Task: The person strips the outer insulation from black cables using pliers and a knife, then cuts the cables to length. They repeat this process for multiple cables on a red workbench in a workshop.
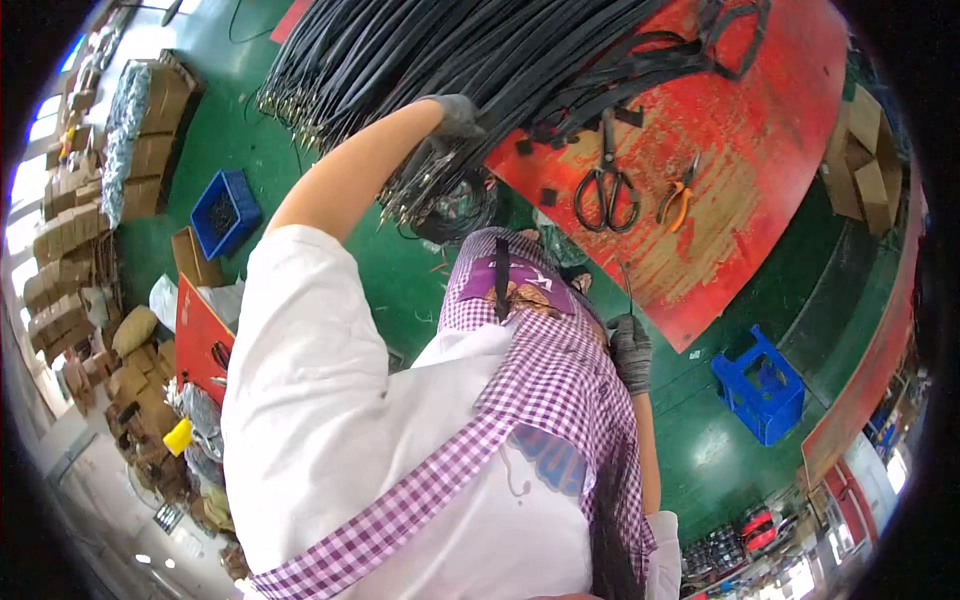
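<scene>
A thick bundle of long black cables (470,50) with brassy metal ends lies across the red worktable and hangs past its left edge. My left hand (458,117), in a grey glove, reaches onto the near side of the bundle, its fingers curled round some cables. By the table's near edge, low at my side, my gloved right hand (630,352) is closed; a thin dark strand (627,287) sticks up from it, its kind unclear. Black-handled scissors (606,185) and orange-handled pliers (678,196) lie on the worktable (740,230).
A blue crate (226,214) stands on the green floor at left, near stacked cardboard boxes (150,140). A blue plastic stool (762,388) is right of the table. Below the cable ends sits a coil of dark wire (455,215). Open cartons (865,160) stand far right.
</scene>
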Action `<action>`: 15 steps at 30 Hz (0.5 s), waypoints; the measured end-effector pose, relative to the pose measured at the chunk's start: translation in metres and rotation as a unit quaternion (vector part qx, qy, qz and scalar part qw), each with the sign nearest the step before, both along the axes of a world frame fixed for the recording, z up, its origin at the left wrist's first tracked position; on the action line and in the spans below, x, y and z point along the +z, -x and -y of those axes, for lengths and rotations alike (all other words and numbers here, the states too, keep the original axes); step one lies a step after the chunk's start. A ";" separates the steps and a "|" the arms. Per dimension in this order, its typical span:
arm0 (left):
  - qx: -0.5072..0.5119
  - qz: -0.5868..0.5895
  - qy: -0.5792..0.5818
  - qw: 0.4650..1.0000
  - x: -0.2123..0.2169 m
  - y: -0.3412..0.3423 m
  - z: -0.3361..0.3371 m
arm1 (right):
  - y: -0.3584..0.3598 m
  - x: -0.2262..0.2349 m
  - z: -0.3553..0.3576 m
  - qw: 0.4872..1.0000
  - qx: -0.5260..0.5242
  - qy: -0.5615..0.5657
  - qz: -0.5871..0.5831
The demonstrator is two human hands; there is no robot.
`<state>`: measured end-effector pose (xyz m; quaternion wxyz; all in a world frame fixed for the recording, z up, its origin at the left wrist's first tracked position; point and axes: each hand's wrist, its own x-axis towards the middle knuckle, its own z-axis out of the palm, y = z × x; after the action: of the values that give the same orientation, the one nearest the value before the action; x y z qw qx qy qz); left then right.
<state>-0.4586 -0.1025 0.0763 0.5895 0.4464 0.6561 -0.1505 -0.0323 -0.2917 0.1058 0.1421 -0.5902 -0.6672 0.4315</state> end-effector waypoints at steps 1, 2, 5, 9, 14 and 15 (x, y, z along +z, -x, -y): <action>-0.160 -0.043 -0.032 0.986 -0.008 -0.007 -0.007 | -0.004 -0.004 -0.002 1.000 0.020 -0.007 0.015; -0.317 -0.083 -0.065 0.943 -0.014 -0.013 -0.012 | -0.004 -0.007 -0.001 0.999 0.042 -0.015 0.029; -0.681 -0.067 -0.182 0.706 -0.010 -0.025 -0.023 | 0.007 0.014 -0.012 0.997 0.033 0.076 0.007; -0.678 -0.031 -0.203 0.706 -0.025 -0.021 -0.017 | 0.007 0.014 -0.010 0.994 0.015 0.108 0.001; -0.465 -0.010 -0.095 0.880 0.003 -0.025 0.020 | 0.003 0.013 -0.002 0.987 -0.013 0.157 0.021; -0.345 -0.020 -0.040 0.937 -0.009 -0.017 0.030 | 0.004 0.011 -0.002 0.989 0.002 0.146 0.020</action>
<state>-0.4415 -0.1329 0.0670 0.4699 0.6655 0.4787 -0.3274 -0.0361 -0.2897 0.1171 0.0399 -0.6115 -0.6010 0.5131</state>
